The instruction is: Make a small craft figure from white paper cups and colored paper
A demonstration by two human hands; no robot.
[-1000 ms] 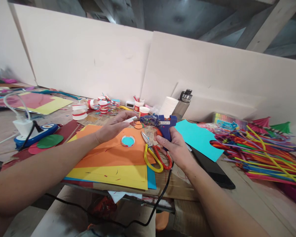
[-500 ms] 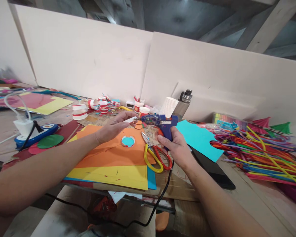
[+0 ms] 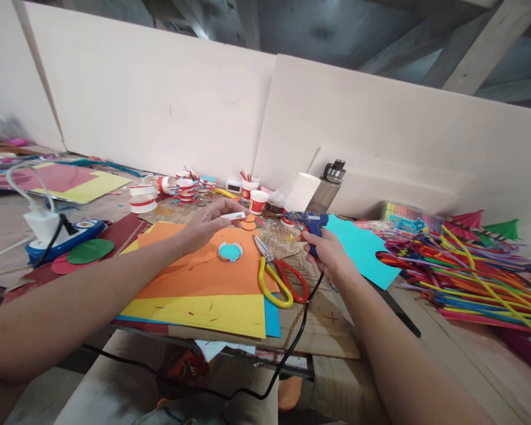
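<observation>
- Working over a cluttered table (image 3: pixel 331 336); noting paper sheets stacked out to its near edge.
- Noting the black cord (image 3: pixel 299 330) trailing off the table edge just beside the scissors (image 3: pixel 279 278); judging a tug as likely dragging them, or shifting the orange sheet (image 3: pixel 194 277).
- Judging hot glue as possibly dripping from the glue gun (image 3: pixel 308 219) onto the cardboard below, or stringing toward the paper cups (image 3: pixel 303 191) just behind.
- Possibly scorching fingertips if bringing the white strip (image 3: pixel 233 216) close to the nozzle; possibly creasing it, pinching so lightly.
- Holding the right hand (image 3: pixel 326 251) far forward on an extended arm, closed around the gun's grip, nozzle pointing left, gun just above the table beside a cyan sheet.
- Holding the left hand (image 3: pixel 206 225) palm down over the orange sheet, thumb and fingers pinching the strip, just behind a small cyan-centred ring (image 3: pixel 229 252).
</observation>
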